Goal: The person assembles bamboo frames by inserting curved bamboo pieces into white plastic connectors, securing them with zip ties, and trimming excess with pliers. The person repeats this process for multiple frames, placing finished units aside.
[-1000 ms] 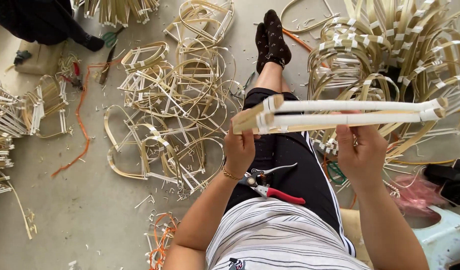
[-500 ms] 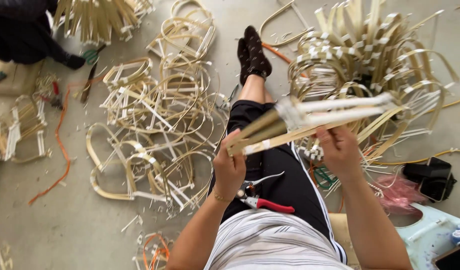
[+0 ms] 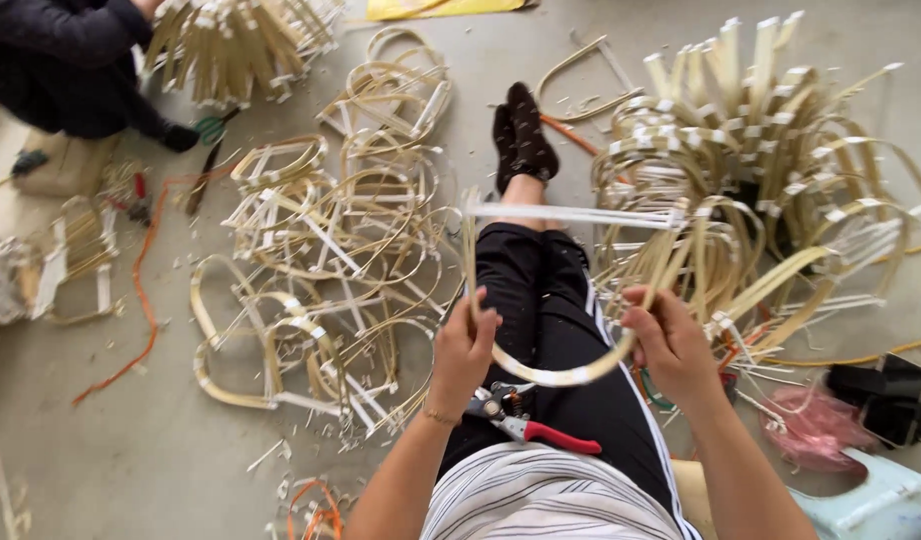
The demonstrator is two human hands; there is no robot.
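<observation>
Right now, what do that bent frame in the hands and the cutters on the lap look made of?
The bent frame looks like split bamboo or cane: pale, matte, flat strips. The cutters seem steel-bladed, with glossy red grips, probably plastic. Left hand and right hand grip the frame.

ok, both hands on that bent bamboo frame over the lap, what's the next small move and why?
Probably steady the frame and check its shape. The left hand and right hand each grip one side of the U-shaped bamboo frame, its straight crossbar already on top. The red-handled pruning shears lie idle on the lap, within reach if an end needs trimming.
</observation>
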